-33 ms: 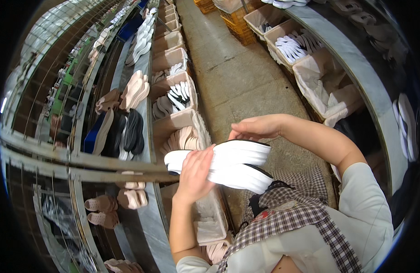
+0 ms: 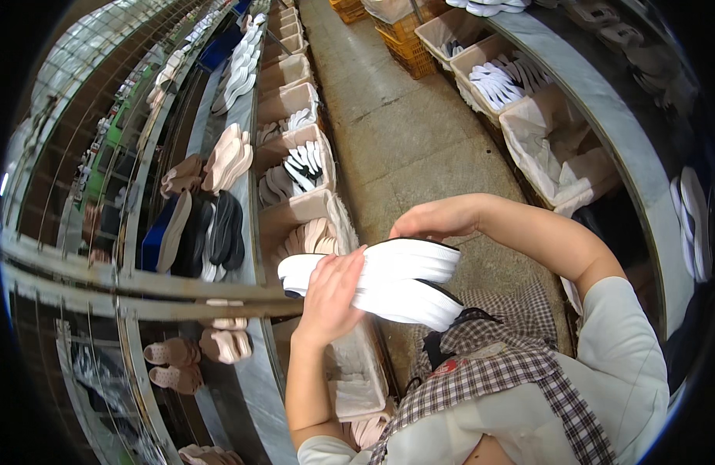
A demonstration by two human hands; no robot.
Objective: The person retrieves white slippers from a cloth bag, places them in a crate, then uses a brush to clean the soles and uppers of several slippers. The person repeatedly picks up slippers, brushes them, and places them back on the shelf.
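Note:
I hold two white shoe soles [image 2: 410, 280] with thin black trim, stacked one on the other in front of my chest. My left hand [image 2: 330, 298] lies flat over their left half, fingers spread across the top sole. My right hand [image 2: 433, 221] curls over the upper edge of the top sole from behind. The soles hover above a lined cardboard box [image 2: 356, 380] beside my left elbow. I wear a pale top and a checked apron [image 2: 497, 364].
To my left, a long metal line [image 2: 245, 194] carries beige and black soles [image 2: 218, 229]. Beside it stand cardboard boxes of soles [image 2: 299, 167]. Across the concrete aisle [image 2: 404, 132] are more boxes of white soles [image 2: 501, 77] and an orange crate [image 2: 408, 43].

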